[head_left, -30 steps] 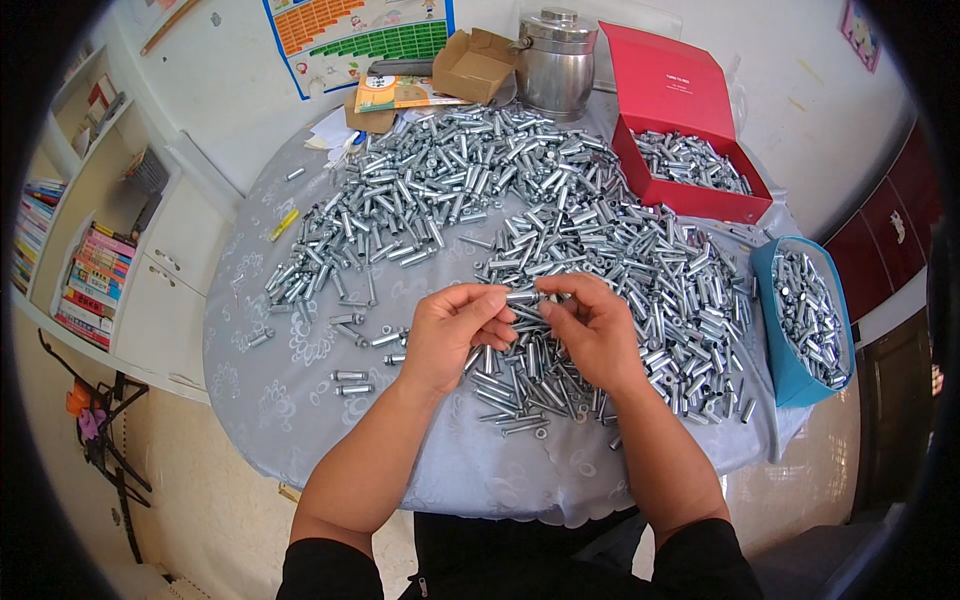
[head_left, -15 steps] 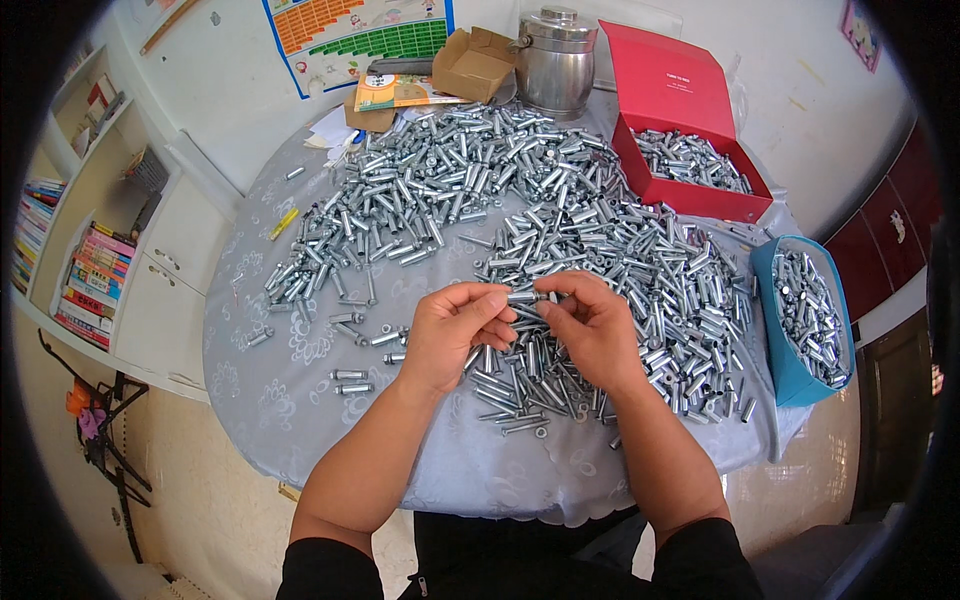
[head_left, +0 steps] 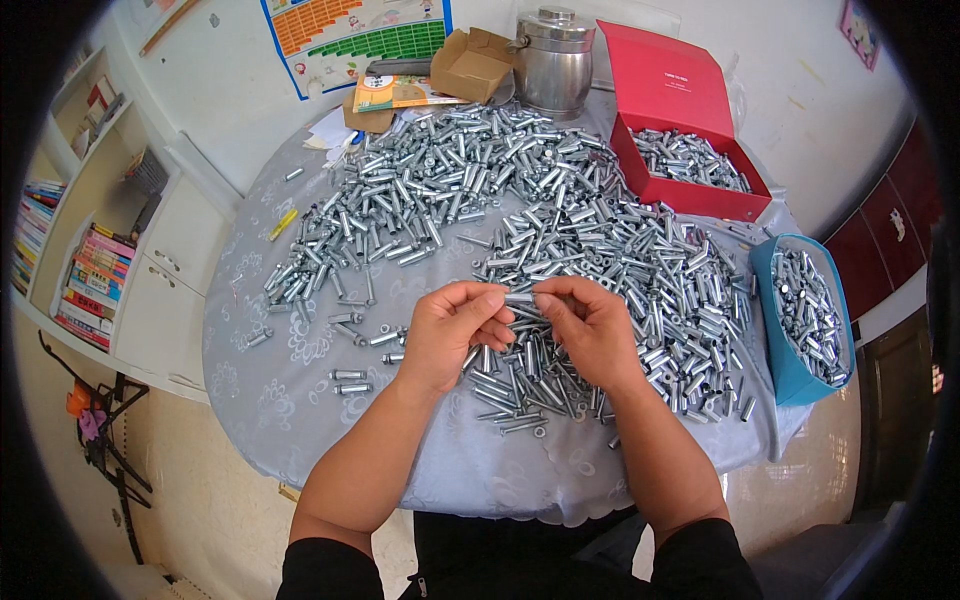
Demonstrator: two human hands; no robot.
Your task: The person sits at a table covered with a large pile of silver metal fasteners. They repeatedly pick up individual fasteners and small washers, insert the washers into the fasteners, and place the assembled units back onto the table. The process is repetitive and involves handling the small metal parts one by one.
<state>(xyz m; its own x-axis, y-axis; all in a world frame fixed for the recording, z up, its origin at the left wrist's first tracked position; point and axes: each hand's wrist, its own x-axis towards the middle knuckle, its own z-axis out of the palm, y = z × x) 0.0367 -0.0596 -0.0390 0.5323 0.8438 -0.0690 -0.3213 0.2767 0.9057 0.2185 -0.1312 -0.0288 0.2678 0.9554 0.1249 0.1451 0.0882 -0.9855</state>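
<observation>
Pinched between both sets of fingertips, a small silver sleeve (head_left: 520,298) lies level above the near middle of the table (head_left: 300,420): my left hand (head_left: 452,335) clamps its left end, my right hand (head_left: 590,330) its right end, fingers closed on it from both sides. Under my hands lies a heap of like metal pieces (head_left: 600,270) that spreads toward the far edge, with a few strays near the left edge. At the far right corner stands a red box (head_left: 690,195), lid up, partly filled with pieces; a blue bin (head_left: 790,375) holding more sits at the right edge. A steel pot (head_left: 553,50) and a cardboard box (head_left: 470,65) stand at the far edge.
</observation>
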